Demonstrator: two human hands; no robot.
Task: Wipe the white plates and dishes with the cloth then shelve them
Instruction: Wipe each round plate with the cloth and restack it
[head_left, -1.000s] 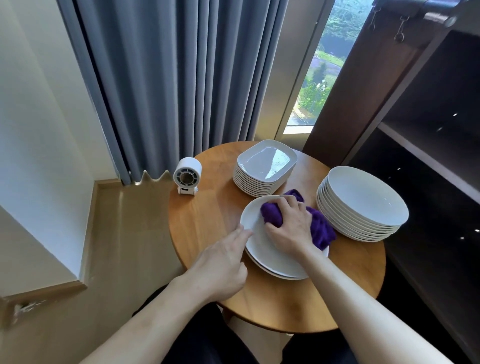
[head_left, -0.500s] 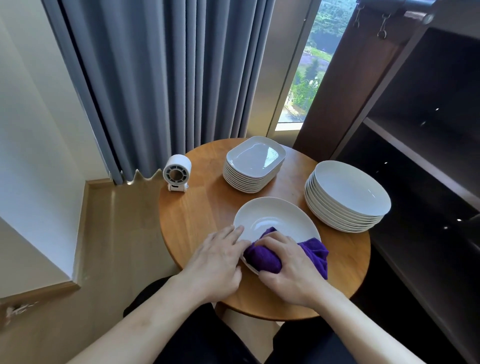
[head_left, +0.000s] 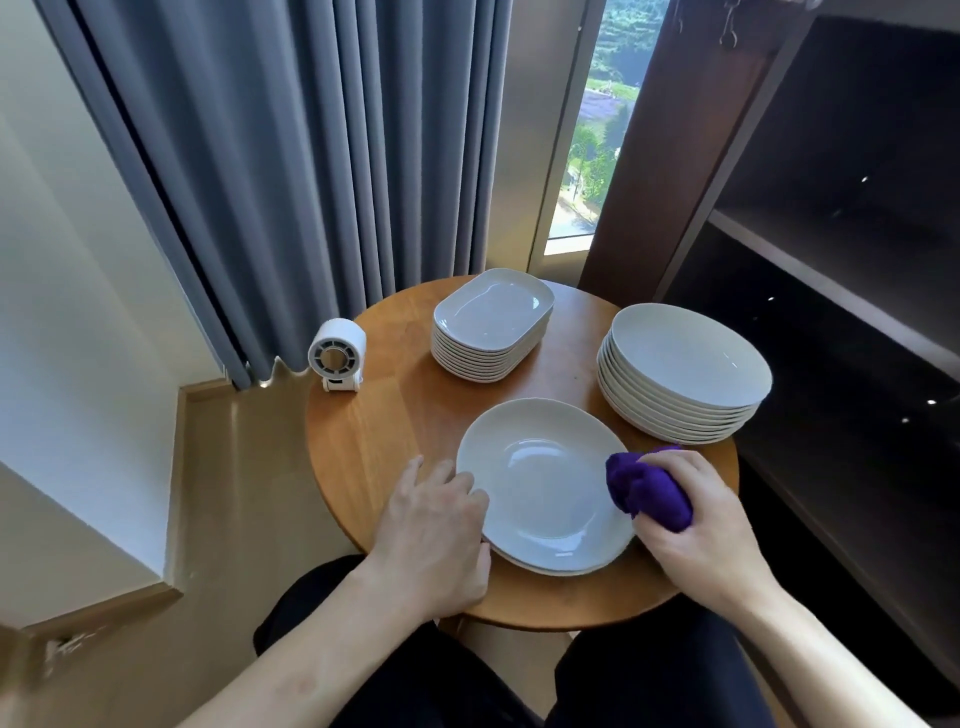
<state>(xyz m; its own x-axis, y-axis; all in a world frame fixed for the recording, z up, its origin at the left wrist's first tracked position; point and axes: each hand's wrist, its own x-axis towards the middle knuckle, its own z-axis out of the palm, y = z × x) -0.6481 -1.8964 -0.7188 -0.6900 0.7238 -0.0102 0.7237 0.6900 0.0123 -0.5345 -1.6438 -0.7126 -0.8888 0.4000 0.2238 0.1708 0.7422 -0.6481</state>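
Left hand (head_left: 436, 530) grips the rim of the white plate (head_left: 540, 483), right hand (head_left: 693, 527) clutches the purple cloth (head_left: 649, 493) at its opposite edge; steady overlapping strokes would clean best

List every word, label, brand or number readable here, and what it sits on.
None readable.
The plates, the cloth and the shelves show no print.
Any marking on the small white fan is too small to read.

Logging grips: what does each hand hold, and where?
Right hand grips the bunched purple cloth around its middle. Left hand touches the top plate's left rim; grip unclear.
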